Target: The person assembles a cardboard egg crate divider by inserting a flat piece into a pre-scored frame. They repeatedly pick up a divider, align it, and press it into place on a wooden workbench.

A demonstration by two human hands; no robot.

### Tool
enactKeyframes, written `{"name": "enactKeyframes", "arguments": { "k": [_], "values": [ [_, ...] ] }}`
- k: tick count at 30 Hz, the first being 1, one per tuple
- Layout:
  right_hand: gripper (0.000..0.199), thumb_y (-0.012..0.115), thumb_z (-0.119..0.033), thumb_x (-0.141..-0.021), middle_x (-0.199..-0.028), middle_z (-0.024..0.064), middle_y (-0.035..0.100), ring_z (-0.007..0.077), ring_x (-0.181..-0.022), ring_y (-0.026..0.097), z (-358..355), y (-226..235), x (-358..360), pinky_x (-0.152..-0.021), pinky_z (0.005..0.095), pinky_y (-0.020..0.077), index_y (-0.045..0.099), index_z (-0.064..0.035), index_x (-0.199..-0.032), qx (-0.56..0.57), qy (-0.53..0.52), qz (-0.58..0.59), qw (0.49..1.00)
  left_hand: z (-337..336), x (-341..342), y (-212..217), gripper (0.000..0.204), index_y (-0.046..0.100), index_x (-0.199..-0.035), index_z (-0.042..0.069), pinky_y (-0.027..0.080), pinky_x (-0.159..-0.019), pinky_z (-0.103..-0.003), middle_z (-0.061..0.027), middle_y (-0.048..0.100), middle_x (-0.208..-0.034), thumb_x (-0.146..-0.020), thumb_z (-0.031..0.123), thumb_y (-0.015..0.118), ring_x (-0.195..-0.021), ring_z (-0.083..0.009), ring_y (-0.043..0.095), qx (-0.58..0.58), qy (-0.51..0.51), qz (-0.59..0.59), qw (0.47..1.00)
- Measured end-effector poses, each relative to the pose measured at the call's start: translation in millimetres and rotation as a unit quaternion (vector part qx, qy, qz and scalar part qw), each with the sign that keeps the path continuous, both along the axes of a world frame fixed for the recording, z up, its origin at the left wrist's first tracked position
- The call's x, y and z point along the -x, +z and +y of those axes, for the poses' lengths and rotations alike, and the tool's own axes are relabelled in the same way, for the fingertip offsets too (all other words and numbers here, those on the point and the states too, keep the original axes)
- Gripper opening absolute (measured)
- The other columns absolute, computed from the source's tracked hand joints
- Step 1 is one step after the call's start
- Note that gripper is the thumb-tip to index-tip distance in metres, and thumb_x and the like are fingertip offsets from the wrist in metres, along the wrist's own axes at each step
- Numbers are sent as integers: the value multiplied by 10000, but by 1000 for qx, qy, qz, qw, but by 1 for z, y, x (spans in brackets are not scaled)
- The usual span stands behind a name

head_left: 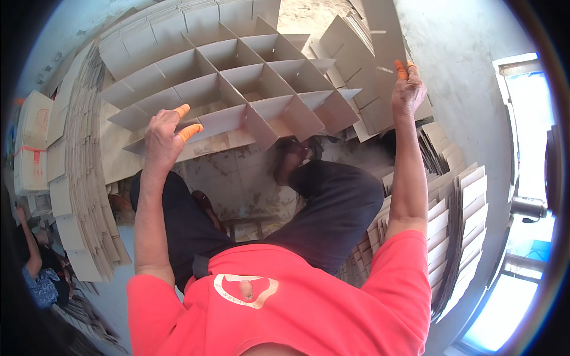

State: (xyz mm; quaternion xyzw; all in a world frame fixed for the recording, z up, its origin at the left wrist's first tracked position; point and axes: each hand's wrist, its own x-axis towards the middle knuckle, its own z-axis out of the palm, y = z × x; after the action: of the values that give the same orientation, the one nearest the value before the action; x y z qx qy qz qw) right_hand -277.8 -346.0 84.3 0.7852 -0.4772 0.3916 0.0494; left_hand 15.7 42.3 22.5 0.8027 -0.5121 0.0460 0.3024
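Note:
A cardboard divider grid (242,83) of interlocked slotted strips lies before me, its open cells facing up. Over its near left corner is my left hand (164,137), orange covers on the thumb and a fingertip. Those two are spread apart with nothing visible between them; whether they touch the near strip I cannot tell. Far out to the right, my right hand (409,94) grips a long cardboard strip (385,35) by its edge. Its orange-covered fingertips lie on the strip's face, and the thumb is hidden.
Stacked slotted cardboard sheets stand at the left (89,160), along the back (178,24) and at the right (457,231). More loose sheets (350,59) lean beside the grid. Another person's arm (29,240) shows at far left. A wall with bright windows bounds the right.

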Motion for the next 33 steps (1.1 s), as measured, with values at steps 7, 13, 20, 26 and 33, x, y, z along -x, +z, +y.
{"name": "enactKeyframes", "arguments": {
  "k": [7,13,20,26,33],
  "values": [
    [450,733,-106,-842,-670,-72,562,14,-608,479,92,60,-75,-574,177,425,582,-21,-1258,-134,295,-83,942,22,-14,-11,340,691,-1009,23,474,-713,-370,-116,660,-834,-732,210,754,-818,-271,605,-21,9,25,999],
    [552,694,-31,-804,-1122,214,663,129,-769,616,184,57,-133,-710,285,506,505,30,-1319,-289,454,-7,843,21,-15,-21,198,705,-924,50,443,-613,-397,-122,594,-701,-774,179,713,-664,-280,577,5,1,55,998],
    [541,679,-23,-819,-1062,157,689,96,-863,609,214,42,-173,-813,254,489,505,15,-1329,-304,487,37,818,18,-15,-27,160,700,-874,55,453,-603,-424,-131,598,-703,-764,170,721,-673,-314,593,41,-6,47,998],
    [534,687,-25,-802,-1132,219,654,192,-902,659,225,46,-190,-837,294,493,516,30,-1305,-278,468,104,832,17,-16,-29,153,695,-873,45,461,-626,-438,-145,604,-718,-774,160,709,-715,-344,605,25,5,42,999],
    [513,615,13,-798,-944,292,635,393,-889,648,225,41,-201,-780,379,516,494,53,-1295,-232,508,83,826,16,-17,-26,136,696,-874,51,461,-634,-439,-155,598,-711,-780,149,699,-726,-349,604,20,12,62,998]
  ]
}}
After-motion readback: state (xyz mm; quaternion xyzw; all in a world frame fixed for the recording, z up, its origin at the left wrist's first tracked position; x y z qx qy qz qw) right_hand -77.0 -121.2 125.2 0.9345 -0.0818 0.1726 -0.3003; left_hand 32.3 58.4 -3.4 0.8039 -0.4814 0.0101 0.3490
